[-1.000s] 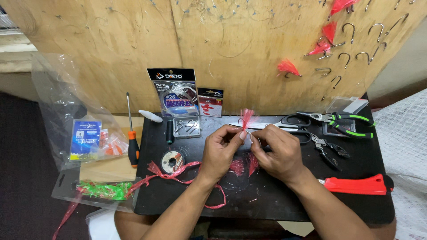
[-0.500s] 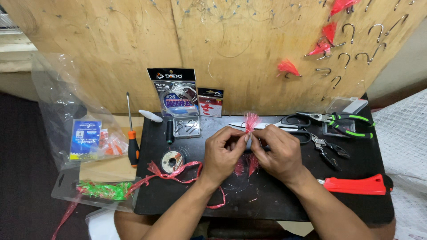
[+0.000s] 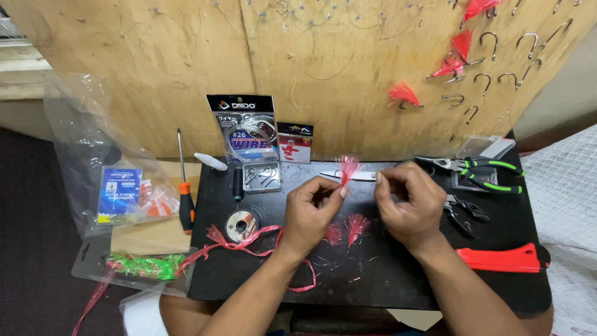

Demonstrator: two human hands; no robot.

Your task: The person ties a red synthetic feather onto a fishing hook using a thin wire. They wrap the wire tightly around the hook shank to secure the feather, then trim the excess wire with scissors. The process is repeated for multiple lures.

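Pink feather tuft sits pinched in the left hand near the worktop's middle. Right hand pinches beside it; I think slow, steady fingers work best.

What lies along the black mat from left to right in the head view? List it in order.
Orange-handled screwdriver → wire spool → left hand, pinching a pink feather tuft → right hand → green-handled pliers → red tool.

Plywood wall behind a black table — dark floor.
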